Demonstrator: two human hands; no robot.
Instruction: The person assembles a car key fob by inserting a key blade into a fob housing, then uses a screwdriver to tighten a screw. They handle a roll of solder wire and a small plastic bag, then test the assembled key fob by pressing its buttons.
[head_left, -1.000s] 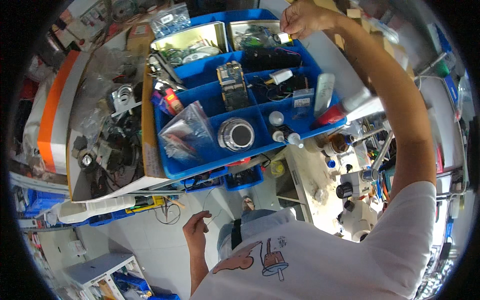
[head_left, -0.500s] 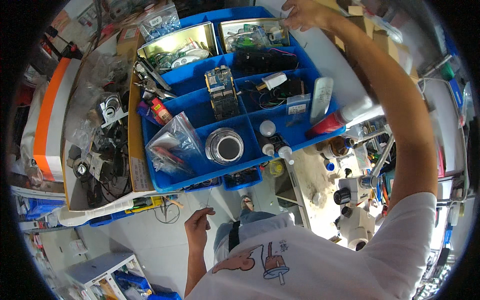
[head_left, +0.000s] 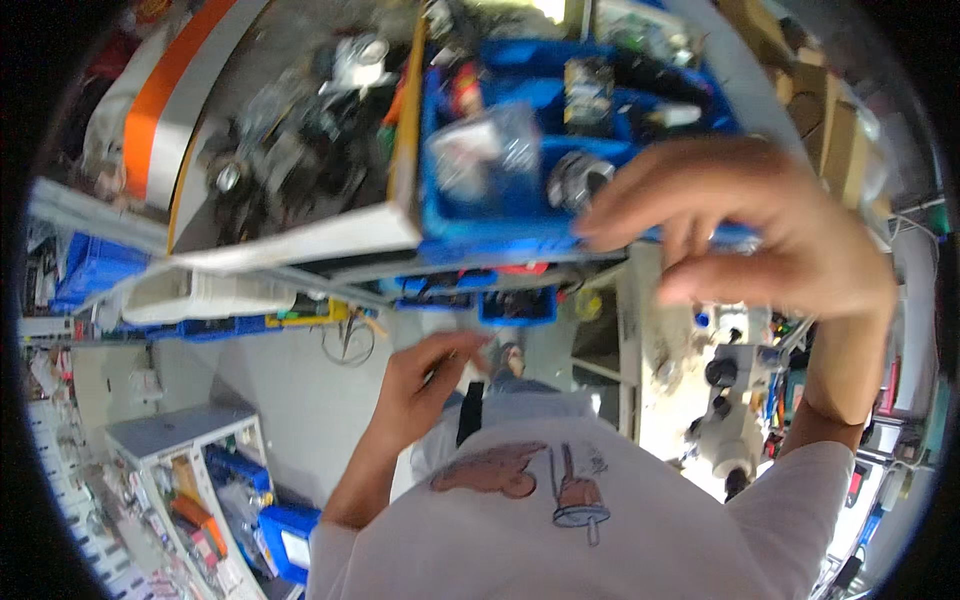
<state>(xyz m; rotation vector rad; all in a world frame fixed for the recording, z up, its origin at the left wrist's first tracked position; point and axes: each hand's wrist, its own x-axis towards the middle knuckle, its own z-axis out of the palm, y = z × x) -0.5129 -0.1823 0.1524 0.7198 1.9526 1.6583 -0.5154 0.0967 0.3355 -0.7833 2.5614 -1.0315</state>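
My right hand (head_left: 740, 225), blurred by motion, hangs in front of the blue compartment tray (head_left: 480, 240) at its near right. Its fingers are curved and its thumb stands apart from them, with nothing visible in between. It hides the right part of the tray. Near its fingertips a silver ring-shaped part (head_left: 580, 180) sits in a compartment beside a clear plastic bag (head_left: 485, 150). My left hand (head_left: 430, 385) is lower, above the floor in front of my body. Its fingers are bent and pressed together; whatever they hold is too small or blurred to make out.
Left of the tray stands an open cardboard box (head_left: 405, 225) of dark parts and plastic wrapping. A small blue bin (head_left: 517, 305) is underneath. A white microscope (head_left: 725, 440) stands on the bench at right, and a shelf unit (head_left: 185, 430) at lower left.
My right hand has come down from the tray's far right corner to its near side. My left hand has risen slightly rightward. The view has shifted, so the tray appears higher and further right.
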